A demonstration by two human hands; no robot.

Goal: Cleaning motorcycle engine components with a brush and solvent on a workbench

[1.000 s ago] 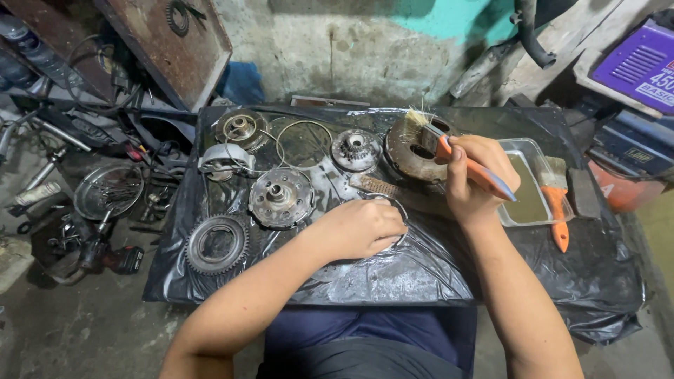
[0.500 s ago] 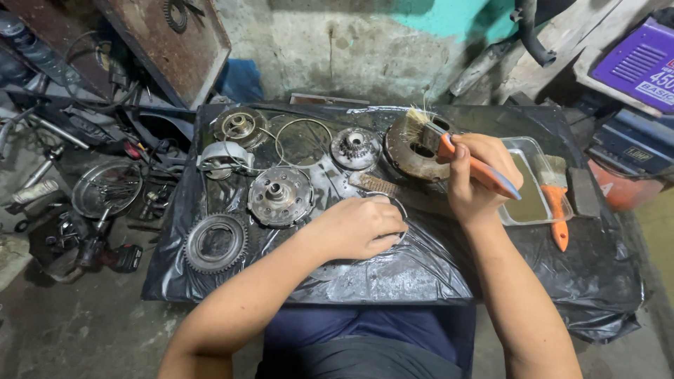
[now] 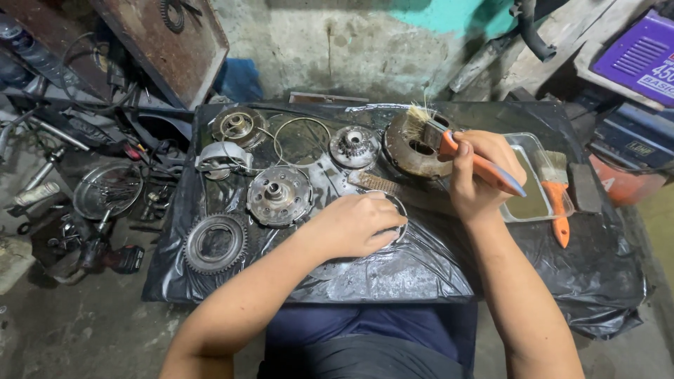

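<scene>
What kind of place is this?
Probably a mechanic's repair workshop: greasy round metal gears lie on a black plastic sheet, the right hand holds an orange-handled brush, and loose tools cover the floor.

The setting is a mechanical repair workshop. Left of the left hand, greasy clutch parts and a toothed gear ring lie on black plastic sheeting. Farther left, a power drill and loose metal parts clutter the stained concrete floor. Beyond the right hand, a rough plastered wall rises.
</scene>
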